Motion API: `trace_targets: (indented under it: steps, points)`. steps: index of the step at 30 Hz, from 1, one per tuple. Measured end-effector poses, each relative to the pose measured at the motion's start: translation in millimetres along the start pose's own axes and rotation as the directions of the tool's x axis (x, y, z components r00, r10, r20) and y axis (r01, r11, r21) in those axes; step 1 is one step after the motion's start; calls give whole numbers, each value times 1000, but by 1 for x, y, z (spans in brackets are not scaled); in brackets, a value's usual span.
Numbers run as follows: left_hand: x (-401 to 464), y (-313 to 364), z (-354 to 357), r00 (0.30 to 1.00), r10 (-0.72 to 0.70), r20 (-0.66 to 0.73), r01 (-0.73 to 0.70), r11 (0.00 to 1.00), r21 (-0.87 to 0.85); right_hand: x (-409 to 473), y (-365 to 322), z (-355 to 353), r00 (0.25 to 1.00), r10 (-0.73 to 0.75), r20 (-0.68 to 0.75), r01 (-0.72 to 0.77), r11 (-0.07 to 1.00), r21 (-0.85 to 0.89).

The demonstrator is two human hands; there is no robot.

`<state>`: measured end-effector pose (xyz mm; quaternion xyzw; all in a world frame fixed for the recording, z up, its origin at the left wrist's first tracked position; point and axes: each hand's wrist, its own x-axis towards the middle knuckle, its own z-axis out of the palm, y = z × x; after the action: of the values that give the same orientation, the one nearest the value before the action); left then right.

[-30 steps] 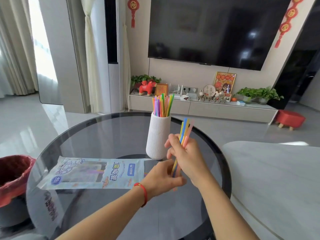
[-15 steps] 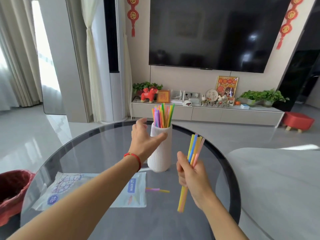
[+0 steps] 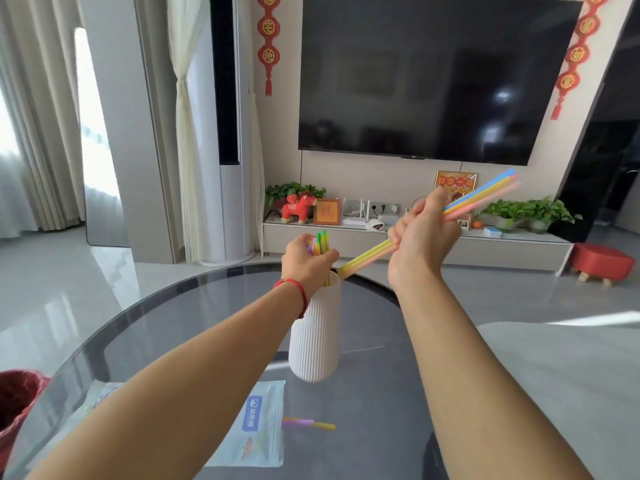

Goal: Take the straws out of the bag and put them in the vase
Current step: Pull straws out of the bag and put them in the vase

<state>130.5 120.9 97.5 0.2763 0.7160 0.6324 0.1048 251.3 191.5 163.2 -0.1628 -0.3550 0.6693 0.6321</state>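
Observation:
A white ribbed vase (image 3: 314, 344) stands on the round dark glass table (image 3: 156, 323). My left hand (image 3: 306, 263) is closed around the coloured straws in the vase (image 3: 322, 240), just above its mouth. My right hand (image 3: 420, 237) grips a bundle of straws (image 3: 481, 197), tilted so the lower ends touch the vase rim and the upper ends point up and right. The straw bag (image 3: 258, 427) lies flat on the table, partly hidden by my left forearm. Loose straws (image 3: 308, 423) stick out of its opening.
A red-lined bin (image 3: 17, 403) stands left of the table. A pale sofa or cushion edge (image 3: 561, 375) lies to the right. Behind are a TV, a low cabinet with plants and ornaments, and a red stool (image 3: 602, 263).
My left hand went from the vase's side to its top and closed on the straws there. My right hand rose and tipped its bundle so the lower ends reach the vase mouth.

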Motion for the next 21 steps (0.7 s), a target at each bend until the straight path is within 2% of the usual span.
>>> trace_targets:
  steps: [3, 8, 13, 19, 21]
  points:
    - [2, -5, -3, 999, 31, 32, -29, 998, -63, 3, 18, 9, 1000, 5, 23, -2, 995, -95]
    - [3, -10, -5, 994, 72, 78, -68, 996, -56, 6, 43, 17, 994, 16, 107, 14, 961, -276]
    - [3, -11, -5, 988, 94, 122, -88, 995, -54, 11, 53, 27, 956, 122, 268, 20, 882, -472]
    - [1, -11, -7, 986, 105, 132, -94, 991, -90, 2, 72, 31, 906, 217, 363, 165, 609, -776]
    - [-1, -10, -8, 978, 124, 165, -101, 985, -139, -3, 85, 18, 905, 308, 292, 96, 522, -847]
